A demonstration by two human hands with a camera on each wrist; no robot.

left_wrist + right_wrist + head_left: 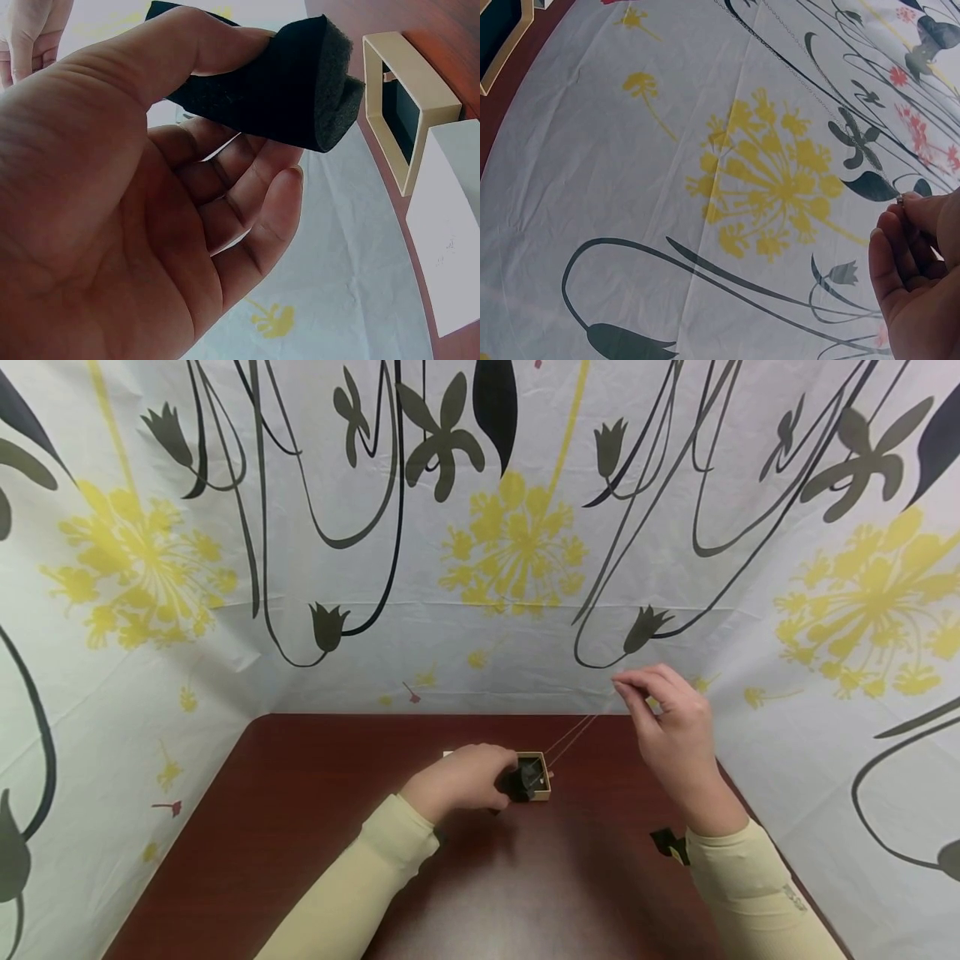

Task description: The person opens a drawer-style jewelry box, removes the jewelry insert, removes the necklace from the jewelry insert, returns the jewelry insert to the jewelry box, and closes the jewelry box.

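The fine chain (573, 741) runs taut-looking between my two hands, a pair of thin strands over the table (322, 843). Its long axis slants: the upper end is at my right hand (675, 718), raised to the right, and the strands drop leftward to the black foam pad (277, 82) at my left hand (468, 777). That slope is the relation I judge to matter most — right hand high at one end, left hand low beside the other.

With my right hand I pinch the chain's end between thumb and fingertips. My left hand holds the pad, thumb on its upper face and fingers beneath, the grey foam showing along its cut edge. How the chain meets the pad I cannot tell; the lower end is too small and partly covered.

The open box (546, 796) sits just right of my left hand, well to the left of my right one and lower — so my left is clearly the nearer. A white box part (454, 225) stands beside it in the left wrist view. A small black piece (666, 842) lies near my right sleeve (738, 868), on the right.
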